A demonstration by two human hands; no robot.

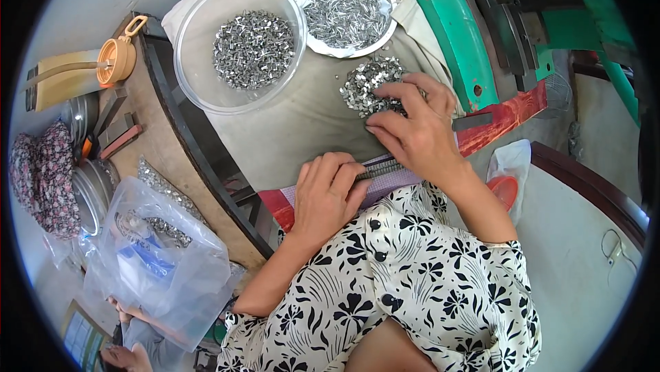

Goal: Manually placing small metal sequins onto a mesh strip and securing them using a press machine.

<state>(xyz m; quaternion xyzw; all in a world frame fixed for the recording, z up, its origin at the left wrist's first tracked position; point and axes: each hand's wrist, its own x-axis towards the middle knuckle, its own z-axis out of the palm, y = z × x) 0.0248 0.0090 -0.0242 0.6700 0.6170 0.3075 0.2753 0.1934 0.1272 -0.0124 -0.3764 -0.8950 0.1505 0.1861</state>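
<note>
Loose small silvery metal pieces point(363, 90) lie in a pile on the cloth-covered worktop. My right hand point(423, 124) is over the pile's near right side. Its thumb and forefinger tips are close together, and its other fingers bend over the pieces; anything pinched is too small to make out. Along the near edge runs a narrow dark ridged strip point(385, 167). My left hand point(326, 193) is closed around the strip's left end, fingers bent and thumb in front. Farther back stand a clear plastic tub point(191, 62) of short metal pieces and a white bowl point(389, 34) of thin metal pins.
At right is a green machine point(447, 35). The left side table holds a clear plastic bag point(199, 255), an orange lidded cup point(118, 61), and a brown block point(121, 141). A floral cloth point(45, 179) hangs at far left. Another person point(148, 341) appears lower left.
</note>
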